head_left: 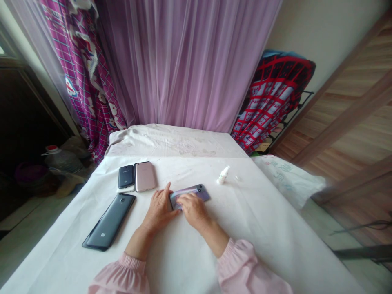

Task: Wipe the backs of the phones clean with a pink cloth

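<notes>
A shiny lilac smartphone (203,196) lies back up on the white-covered table, its camera block at the right end. My left hand (159,207) grips the phone's left end between thumb and fingers. Over the middle of its back rests my right hand (194,210), fingers curled and pressed together against the surface; whatever they pinch, if anything, is hidden. Beyond the phone to the right stands a small white spray bottle (223,175), with a small clear cap (237,178) beside it.
Left on the white cloth (183,253) lie a large dark phone (107,224), a rose-gold phone (145,177) and a small dark phone (125,176) on top of a white one. A purple curtain (190,61) hangs behind. A plastic bag (284,175) sits by the right edge.
</notes>
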`<state>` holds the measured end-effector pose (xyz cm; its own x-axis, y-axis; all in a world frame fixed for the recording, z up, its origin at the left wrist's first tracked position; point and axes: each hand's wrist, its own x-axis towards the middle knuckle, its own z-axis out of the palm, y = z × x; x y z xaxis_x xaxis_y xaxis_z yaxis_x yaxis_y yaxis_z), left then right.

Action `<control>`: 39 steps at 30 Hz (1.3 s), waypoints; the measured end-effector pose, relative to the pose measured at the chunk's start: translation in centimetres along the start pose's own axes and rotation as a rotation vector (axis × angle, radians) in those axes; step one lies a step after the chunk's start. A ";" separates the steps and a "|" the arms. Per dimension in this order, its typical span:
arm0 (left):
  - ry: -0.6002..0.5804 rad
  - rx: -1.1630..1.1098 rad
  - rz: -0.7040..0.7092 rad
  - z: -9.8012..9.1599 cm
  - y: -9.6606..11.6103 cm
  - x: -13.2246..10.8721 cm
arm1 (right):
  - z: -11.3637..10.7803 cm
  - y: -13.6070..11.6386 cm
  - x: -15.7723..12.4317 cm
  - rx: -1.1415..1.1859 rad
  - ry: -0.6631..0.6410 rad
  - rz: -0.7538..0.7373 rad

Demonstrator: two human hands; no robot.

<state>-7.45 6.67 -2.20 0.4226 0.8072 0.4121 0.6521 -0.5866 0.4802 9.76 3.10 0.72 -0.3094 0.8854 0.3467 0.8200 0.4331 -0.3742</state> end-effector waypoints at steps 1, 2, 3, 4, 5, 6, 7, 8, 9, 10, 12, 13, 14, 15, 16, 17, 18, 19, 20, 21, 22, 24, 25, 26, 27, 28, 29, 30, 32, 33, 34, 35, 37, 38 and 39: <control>0.001 0.000 0.000 0.0 0.0 0.0 | 0.0 0.0 -0.3 0.004 0.003 -0.010; 0.000 0.000 0.000 0.0 0.0 0.0 | -0.1 0.1 -0.7 0.008 0.006 -0.020; -0.003 -0.003 0.000 0.0 0.0 0.0 | -0.3 0.2 -1.0 0.009 0.011 -0.028; -0.010 -0.008 -0.002 0.0 0.0 0.0 | -0.5 0.4 -1.3 0.008 0.016 -0.033; -0.017 -0.015 -0.006 0.0 0.0 0.0 | -0.7 0.7 -1.6 0.005 0.023 -0.033; -0.025 -0.023 -0.012 -0.1 -0.1 0.0 | -1.0 1.1 -1.9 0.000 0.031 -0.028; -0.035 -0.030 -0.020 -0.2 -0.1 -0.1 | -1.3 1.5 -2.2 -0.004 0.041 -0.019; -0.046 -0.035 -0.030 -0.3 -0.1 -0.1 | -1.6 1.9 -2.4 -0.007 0.052 -0.008; -0.058 -0.036 -0.040 -0.4 -0.2 -0.2 | -1.9 2.4 -2.6 -0.013 0.068 0.006; -0.070 -0.034 -0.049 -0.5 -0.2 -0.2 | -2.2 3.0 -2.8 -0.022 0.085 0.021; -0.098 -0.026 -0.063 -0.8 -0.3 -0.4 | -2.7 4.1 -3.3 -0.053 0.126 0.054; -0.111 -0.022 -0.068 -1.0 -0.4 -0.5 | -2.8 4.7 -3.6 -0.067 0.149 0.071; -0.122 -0.020 -0.071 -1.1 -0.3 -0.6 | -3.0 5.3 -3.9 -0.074 0.176 0.089; -0.129 -0.017 -0.074 -1.3 -0.3 -0.7 | -3.0 5.9 -4.2 -0.072 0.207 0.111; -0.130 -0.011 -0.077 -1.4 -0.1 -0.8 | -3.1 6.4 -4.5 -0.065 0.247 0.141; -0.124 -0.001 -0.082 -1.5 0.0 -0.9 | -3.0 6.9 -4.8 -0.054 0.288 0.175; -0.116 0.011 -0.087 -1.6 0.3 -1.0 | -3.0 7.3 -5.0 -0.045 0.322 0.207; -0.107 0.024 -0.093 -1.7 0.5 -1.1 | -2.9 7.6 -5.1 -0.040 0.343 0.228; -0.101 0.037 -0.101 -1.8 0.7 -1.2 | -2.9 7.9 -5.1 -0.037 0.352 0.239; -0.099 0.047 -0.107 -1.8 1.0 -1.2 | -2.8 8.0 -5.1 -0.037 0.351 0.239; -0.101 0.055 -0.113 -1.9 1.1 -1.3 | -2.8 8.1 -4.9 -0.037 0.344 0.231; -0.113 0.060 -0.116 -2.0 1.3 -1.4 | -2.8 8.0 -4.4 -0.032 0.333 0.216; -0.121 0.059 -0.114 -2.0 1.3 -1.4 | -2.9 7.8 -4.1 -0.020 0.331 0.211; -0.129 0.058 -0.110 -2.0 1.3 -1.5 | -3.0 7.6 -3.9 0.001 0.334 0.209; -0.135 0.058 -0.106 -2.0 1.2 -1.6 | -3.2 7.3 -3.6 0.034 0.339 0.213; -0.140 0.059 -0.103 -1.9 1.2 -1.7 | -3.3 7.0 -3.4 0.077 0.348 0.220; -0.143 0.061 -0.100 -1.9 1.1 -1.7 | -3.4 6.7 -3.2 0.128 0.357 0.237; -0.144 0.065 -0.100 -1.8 1.1 -1.8 | -3.5 6.4 -3.1 0.176 0.368 0.256; -0.147 0.075 -0.103 -1.7 1.1 -1.8 | -3.5 6.1 -3.0 0.226 0.379 0.274; -0.148 0.080 -0.106 -1.7 1.1 -1.8 | -3.5 6.1 -3.0 0.221 0.383 0.269; -0.148 0.084 -0.109 -1.7 1.1 -1.7 | -3.4 6.1 -3.1 0.193 0.384 0.256; -0.147 0.087 -0.111 -1.6 1.1 -1.7 | -3.3 6.3 -3.1 0.148 0.385 0.239; -0.146 0.088 -0.111 -1.7 1.2 -1.6 | -3.1 6.7 -3.2 0.030 0.394 0.210; -0.148 0.085 -0.110 -1.7 1.2 -1.6 | -3.1 6.9 -3.3 -0.028 0.405 0.200; -0.152 0.079 -0.110 -1.8 1.2 -1.5 | -3.1 7.1 -3.3 -0.076 0.415 0.193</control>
<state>-8.42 4.61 -0.91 0.4323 0.8701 0.2366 0.7443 -0.4925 0.4511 18.10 2.71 -0.46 0.0589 0.7995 0.5977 0.8814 0.2395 -0.4072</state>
